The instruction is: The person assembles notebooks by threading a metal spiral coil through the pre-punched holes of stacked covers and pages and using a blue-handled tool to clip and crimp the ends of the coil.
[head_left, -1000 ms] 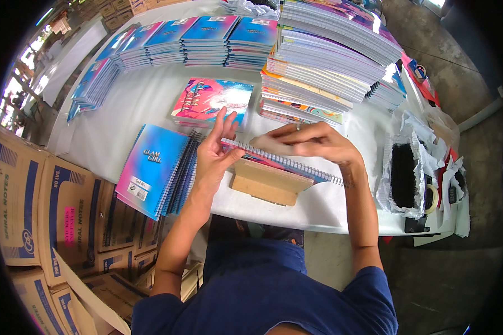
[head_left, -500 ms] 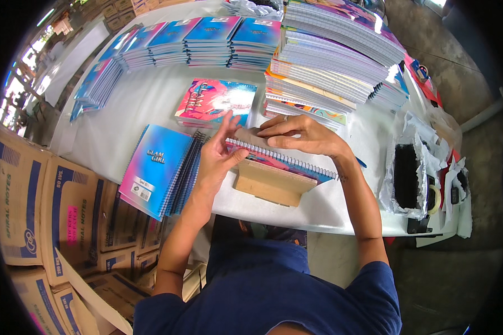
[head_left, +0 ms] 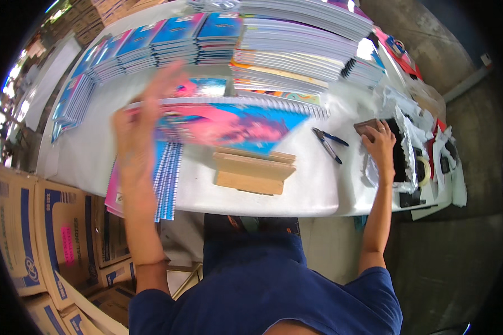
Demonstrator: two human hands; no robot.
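Note:
My left hand, smeared by motion, grips the left end of a pink and blue spiral notebook. The notebook is raised and tilted, its wire spine along the top. Below it stands a folded cardboard holder near the table's front edge. My right hand is closed on a small flat brown piece, at the left edge of a white-wrapped tray with a black inside. Between the notebook and the right hand lie dark-handled pliers. Another pink and blue notebook lies partly hidden behind the raised one.
Fanned stacks of blue and pink notebooks line the back left. A tall pile of spiral notebooks stands at the back middle. More notebooks lie beneath my left forearm. Tape is beside the tray; cartons stand left of the table.
My right hand has moved right, from the notebook's spine to the tray. My left hand has lifted the notebook off the cardboard holder and leftward, uncovering the pliers. The view has shifted slightly.

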